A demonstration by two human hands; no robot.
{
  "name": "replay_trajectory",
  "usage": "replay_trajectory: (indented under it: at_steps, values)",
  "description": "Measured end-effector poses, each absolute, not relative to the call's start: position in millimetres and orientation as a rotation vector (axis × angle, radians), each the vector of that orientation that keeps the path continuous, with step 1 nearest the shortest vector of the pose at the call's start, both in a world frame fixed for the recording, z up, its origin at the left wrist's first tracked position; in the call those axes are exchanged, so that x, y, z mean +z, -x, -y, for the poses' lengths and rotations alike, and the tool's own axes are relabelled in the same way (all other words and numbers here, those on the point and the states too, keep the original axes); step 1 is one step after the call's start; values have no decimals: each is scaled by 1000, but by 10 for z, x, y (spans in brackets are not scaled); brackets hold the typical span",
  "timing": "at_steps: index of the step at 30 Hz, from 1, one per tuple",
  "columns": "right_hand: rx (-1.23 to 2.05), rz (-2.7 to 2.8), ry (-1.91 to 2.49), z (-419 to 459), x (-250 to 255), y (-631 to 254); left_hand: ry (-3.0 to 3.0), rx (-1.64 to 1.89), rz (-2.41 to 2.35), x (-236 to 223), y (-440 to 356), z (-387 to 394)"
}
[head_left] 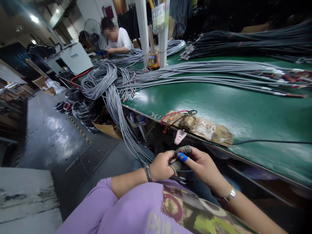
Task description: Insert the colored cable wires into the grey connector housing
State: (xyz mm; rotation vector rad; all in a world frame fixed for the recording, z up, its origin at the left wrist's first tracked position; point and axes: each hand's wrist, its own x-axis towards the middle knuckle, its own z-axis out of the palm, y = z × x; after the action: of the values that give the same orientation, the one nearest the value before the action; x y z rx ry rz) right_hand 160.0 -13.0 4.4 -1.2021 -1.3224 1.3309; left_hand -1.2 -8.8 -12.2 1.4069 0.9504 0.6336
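Observation:
My left hand (161, 166) and my right hand (203, 165) meet low in front of my lap, below the edge of the green table (219, 107). Both are closed around the end of a grey cable (175, 166) with a small dark connector (184, 149) and thin coloured wires. A blue wrap covers one finger of my right hand. My left wrist wears a watch and my right wrist a bracelet.
A taped cardboard pad (202, 127) with red and black wires lies on the table edge. Long grey cable bundles (195, 73) cover the table and spill off its left end to the floor. A co-worker (117, 37) sits at the far end. White posts (142, 32) stand on the table.

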Motion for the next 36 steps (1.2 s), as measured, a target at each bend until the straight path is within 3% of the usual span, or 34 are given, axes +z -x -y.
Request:
replay_trajectory:
  at_steps: [11,21,36]
  values:
    - [1462,1101,1254,109,-15,-1562,-1358,669,-1019,-137,50,33]
    - [1463,1093,1294,101,-42,-1572,-1065,930,-1065,-135,39,14]
    - [1458,1241,1265,42,15,-1548,-1172,657,-1027,-137,44,28]
